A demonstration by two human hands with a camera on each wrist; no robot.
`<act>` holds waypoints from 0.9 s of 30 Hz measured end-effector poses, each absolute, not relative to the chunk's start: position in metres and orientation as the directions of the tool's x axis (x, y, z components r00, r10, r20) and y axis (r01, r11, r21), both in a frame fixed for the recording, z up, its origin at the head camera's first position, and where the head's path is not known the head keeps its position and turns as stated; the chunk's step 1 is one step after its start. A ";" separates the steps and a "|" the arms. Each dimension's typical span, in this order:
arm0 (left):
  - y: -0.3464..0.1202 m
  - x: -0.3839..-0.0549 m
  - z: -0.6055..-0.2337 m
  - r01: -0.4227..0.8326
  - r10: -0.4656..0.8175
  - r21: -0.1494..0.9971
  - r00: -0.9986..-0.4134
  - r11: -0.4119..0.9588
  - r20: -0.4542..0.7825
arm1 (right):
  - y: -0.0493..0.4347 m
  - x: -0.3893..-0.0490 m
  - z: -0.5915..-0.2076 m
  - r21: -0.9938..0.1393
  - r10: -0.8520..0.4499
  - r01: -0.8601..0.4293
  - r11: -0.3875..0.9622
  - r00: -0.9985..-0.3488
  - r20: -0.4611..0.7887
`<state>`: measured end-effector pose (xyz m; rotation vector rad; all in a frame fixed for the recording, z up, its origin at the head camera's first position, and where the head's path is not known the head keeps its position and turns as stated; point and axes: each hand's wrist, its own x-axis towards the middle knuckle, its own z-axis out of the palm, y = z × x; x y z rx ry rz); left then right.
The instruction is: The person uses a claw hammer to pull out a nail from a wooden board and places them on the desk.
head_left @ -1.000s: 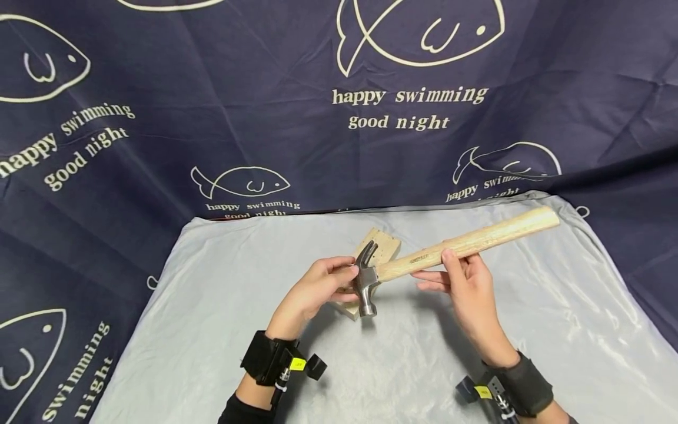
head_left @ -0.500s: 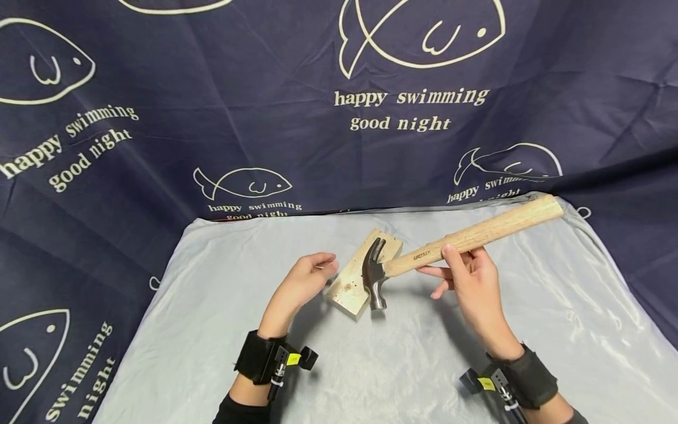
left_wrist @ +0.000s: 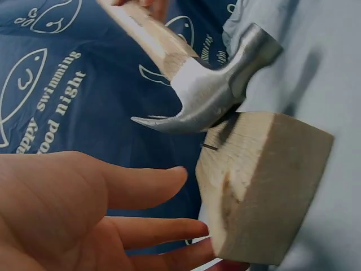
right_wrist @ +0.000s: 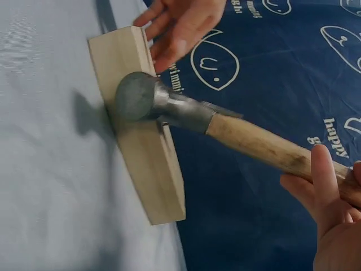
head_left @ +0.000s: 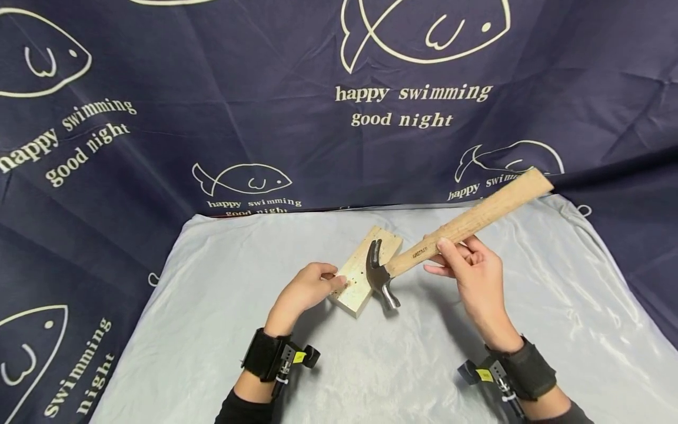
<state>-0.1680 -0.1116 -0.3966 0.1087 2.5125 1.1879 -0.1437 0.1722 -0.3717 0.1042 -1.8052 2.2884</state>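
Observation:
In the head view, my right hand (head_left: 479,282) grips the wooden handle of a claw hammer (head_left: 477,221), fingers and thumb around it. The hammer is held raised, its handle slanting up to the right and its steel head beside a wooden block (head_left: 355,294). My left hand (head_left: 307,291) is at the block's left side, fingers extended. The left wrist view shows fingertips (left_wrist: 197,227) at the block's edge, the thumb apart from it; whether they touch is hard to tell. A thin dark nail-like pin (left_wrist: 208,147) sticks out of the block's top.
The block lies on a table with a pale silvery cloth (head_left: 424,377). Behind and at the sides hangs a dark blue curtain (head_left: 307,118) with white fish drawings and lettering. Black bands with small cameras (head_left: 307,356) sit on both wrists.
My left hand has let go of the hammer head, drawn back left, then come down to the block. The hammer head has shifted right, and its handle end has risen.

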 end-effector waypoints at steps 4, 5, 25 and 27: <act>-0.110 -0.168 -0.401 -0.066 0.231 0.735 -0.927 0.675 -0.296 | 0.169 -0.145 -0.360 -0.960 0.133 -0.250 -0.129 -0.963 0.233; -0.109 -0.168 -0.402 -0.072 0.220 0.729 -0.929 0.680 -0.297 | 0.168 -0.146 -0.357 -0.961 0.127 -0.257 -0.102 -0.961 0.244; -0.103 -0.165 -0.405 -0.097 0.189 0.716 -0.932 0.691 -0.309 | 0.145 -0.155 -0.324 -0.810 -0.054 -0.332 0.484 -0.935 0.351; -0.104 -0.165 -0.407 -0.098 0.186 0.719 -0.934 0.688 -0.305 | 0.145 -0.156 -0.324 -0.803 -0.066 -0.342 0.488 -0.932 0.357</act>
